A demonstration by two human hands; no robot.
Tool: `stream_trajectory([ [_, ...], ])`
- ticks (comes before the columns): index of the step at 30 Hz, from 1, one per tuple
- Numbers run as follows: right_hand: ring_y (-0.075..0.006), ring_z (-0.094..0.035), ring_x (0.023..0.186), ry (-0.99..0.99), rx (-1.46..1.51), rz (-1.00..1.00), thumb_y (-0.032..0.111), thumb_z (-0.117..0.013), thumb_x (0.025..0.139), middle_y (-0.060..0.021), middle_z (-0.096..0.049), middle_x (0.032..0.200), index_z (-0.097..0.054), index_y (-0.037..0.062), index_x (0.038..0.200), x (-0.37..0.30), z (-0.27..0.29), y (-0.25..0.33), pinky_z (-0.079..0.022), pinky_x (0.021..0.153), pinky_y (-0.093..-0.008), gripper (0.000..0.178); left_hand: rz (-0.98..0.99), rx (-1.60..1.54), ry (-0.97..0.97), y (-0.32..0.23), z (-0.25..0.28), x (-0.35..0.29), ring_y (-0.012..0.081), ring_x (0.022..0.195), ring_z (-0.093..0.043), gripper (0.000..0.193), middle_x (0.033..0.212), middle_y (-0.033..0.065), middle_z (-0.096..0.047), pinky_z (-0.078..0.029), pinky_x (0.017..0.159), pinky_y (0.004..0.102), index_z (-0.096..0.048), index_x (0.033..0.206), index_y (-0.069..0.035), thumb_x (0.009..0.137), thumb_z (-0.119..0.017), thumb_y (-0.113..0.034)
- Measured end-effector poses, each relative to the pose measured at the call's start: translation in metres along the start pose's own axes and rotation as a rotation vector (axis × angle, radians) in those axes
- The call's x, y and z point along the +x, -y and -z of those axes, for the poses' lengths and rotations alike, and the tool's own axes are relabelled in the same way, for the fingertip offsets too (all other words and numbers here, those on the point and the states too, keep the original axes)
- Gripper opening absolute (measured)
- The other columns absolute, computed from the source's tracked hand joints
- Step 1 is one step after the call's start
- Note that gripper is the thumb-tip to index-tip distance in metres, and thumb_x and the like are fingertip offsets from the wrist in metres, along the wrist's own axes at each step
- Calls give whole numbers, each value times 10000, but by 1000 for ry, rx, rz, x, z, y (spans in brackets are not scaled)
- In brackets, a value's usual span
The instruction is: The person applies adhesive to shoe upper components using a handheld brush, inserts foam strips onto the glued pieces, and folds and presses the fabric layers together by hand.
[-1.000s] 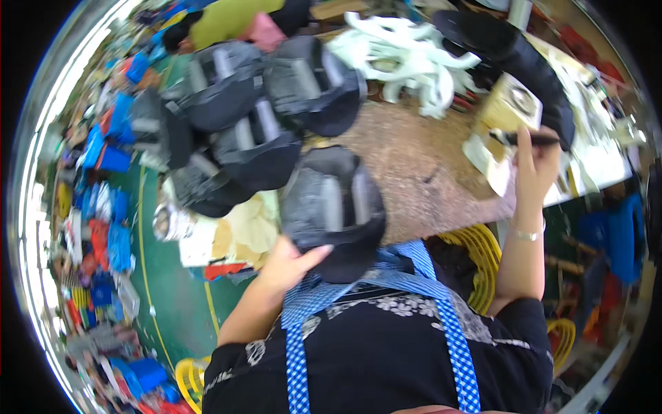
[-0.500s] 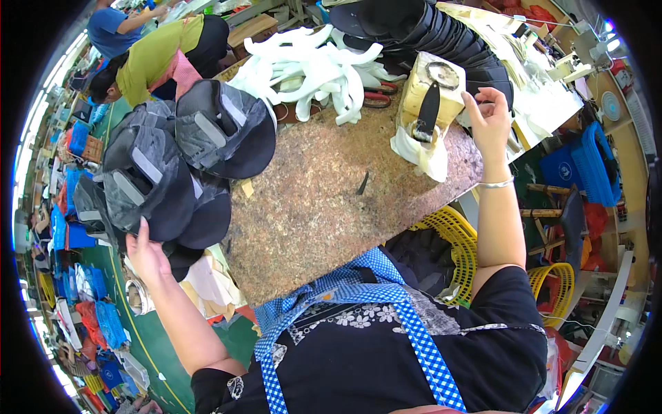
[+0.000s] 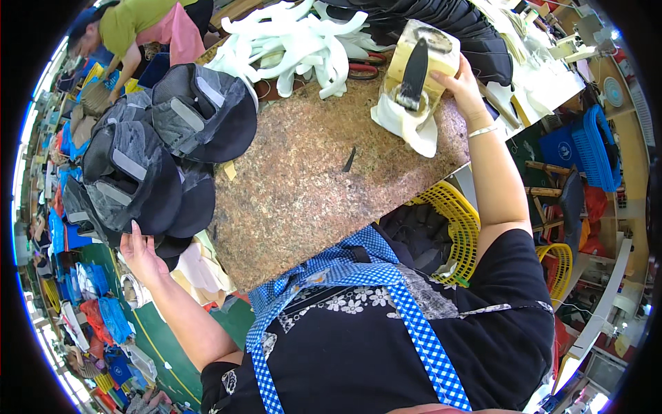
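Observation:
At the left, my left hand (image 3: 143, 257) reaches to the bottom of a pile of grey-black caps (image 3: 131, 165) with dark brims. Its fingers are stretched out, touching the lower brims from beneath. On the far right of the worktable, my right hand (image 3: 460, 84) is closed on the right side of a yellowed plastic container (image 3: 445, 47), thumb in front and the other fingers partly hidden behind it. A dark flat blade-like tool (image 3: 415, 72) stands upright against the container's front, and white material (image 3: 407, 125) hangs at its base.
White curved strips (image 3: 289, 48) lie heaped at the table's (image 3: 289, 193) far edge, beside red-handled scissors (image 3: 365, 67). Stacked black brims (image 3: 448, 34) stand behind. A small black scrap (image 3: 349, 159) lies mid-table. A yellow basket (image 3: 463, 228) holds dark pieces below; another person (image 3: 138, 31) bends at far left.
My right hand has gone from raised fingers beside the container to a hold on its side. My left hand stays at the caps, its fingers now further beneath the brims. The view has shifted.

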State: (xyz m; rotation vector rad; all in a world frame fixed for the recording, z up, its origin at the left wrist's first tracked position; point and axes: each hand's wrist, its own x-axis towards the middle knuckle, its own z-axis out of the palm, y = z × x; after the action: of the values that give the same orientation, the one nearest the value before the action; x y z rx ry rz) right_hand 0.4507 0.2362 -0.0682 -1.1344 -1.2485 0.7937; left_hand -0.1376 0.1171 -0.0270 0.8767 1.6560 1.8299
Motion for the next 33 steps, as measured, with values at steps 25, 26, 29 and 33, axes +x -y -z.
stream_trajectory([
  [25, -117, -542, 739, -616, 102, -363, 299, -477, 872, -40, -580, 865, -534, 54, 947, 2, 91, 9, -407, 541, -229, 263, -578, 562, -274, 5, -13, -56, 220, 1045, -469, 413, 1118, 136, -480, -361, 862, 332, -400, 1148, -18, 787, -597, -57],
  [26, -105, -522, 714, -808, -38, -200, 268, -482, 876, -37, -570, 851, -526, 33, 947, -11, 77, 30, -385, 542, -225, 250, -697, 594, -271, 1, -16, -58, 221, 1036, -471, 409, 1122, 134, -478, -363, 851, 327, -401, 1147, -18, 783, -585, -39],
  [29, -61, -454, 612, -707, -120, 213, 176, -538, 861, -17, -520, 737, -526, 11, 899, -44, 44, 51, -347, 518, -179, 170, -908, 605, -134, -7, -22, -63, 222, 1011, -476, 392, 1112, 125, -489, -373, 814, 310, -423, 1128, -15, 763, -566, 5],
  [33, -84, -527, 687, -36, -752, 367, 39, -572, 801, -34, -548, 803, -528, 23, 951, -61, -73, 85, -447, 611, -214, 157, -729, 663, 280, -3, -70, -69, 255, 847, -574, 342, 952, 152, -561, -451, 754, 316, -502, 1032, 14, 726, -630, -71],
])
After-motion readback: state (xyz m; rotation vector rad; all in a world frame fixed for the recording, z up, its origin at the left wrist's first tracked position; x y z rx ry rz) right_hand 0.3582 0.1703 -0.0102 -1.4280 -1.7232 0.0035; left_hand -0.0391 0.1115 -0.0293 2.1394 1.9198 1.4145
